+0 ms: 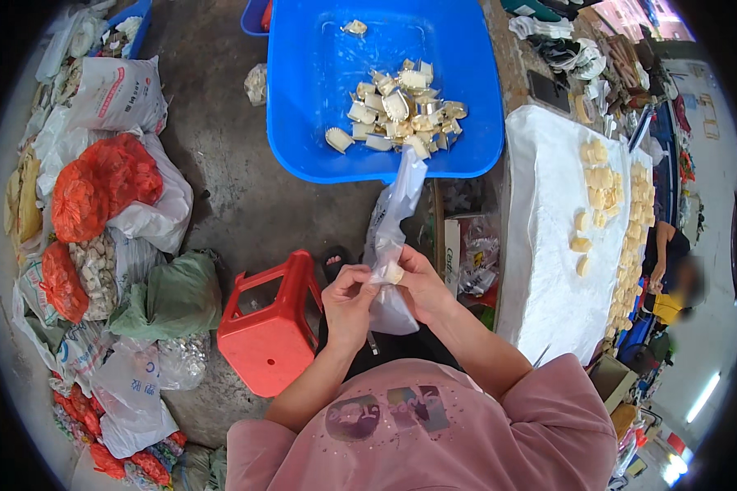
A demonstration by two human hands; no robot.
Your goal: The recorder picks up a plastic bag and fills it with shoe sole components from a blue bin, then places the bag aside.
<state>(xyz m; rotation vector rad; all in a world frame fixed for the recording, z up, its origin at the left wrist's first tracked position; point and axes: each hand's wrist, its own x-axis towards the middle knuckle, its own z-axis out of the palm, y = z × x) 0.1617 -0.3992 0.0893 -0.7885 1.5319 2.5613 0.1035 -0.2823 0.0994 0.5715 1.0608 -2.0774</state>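
Observation:
In front of my chest, both hands are close together. My left hand (350,301) is closed, its fingertips pinching a translucent white plastic bag (400,196). My right hand (422,286) is closed around a small cream-coloured piece (394,273) at the bag's edge; its exact kind is too small to tell. The bag stretches up from my hands to the rim of a blue plastic tub (303,155), and its lower end hangs below my fingers. Inside the tub lies a heap of cream, curved pieces (395,105) with toothed edges and gold-coloured parts.
A red plastic stool (266,360) stands at my left. Beyond it are piled sacks and red bags (106,184). On the right, a white-covered table (540,245) bears rows of cream pieces (602,188). Another person (671,262) is past that table.

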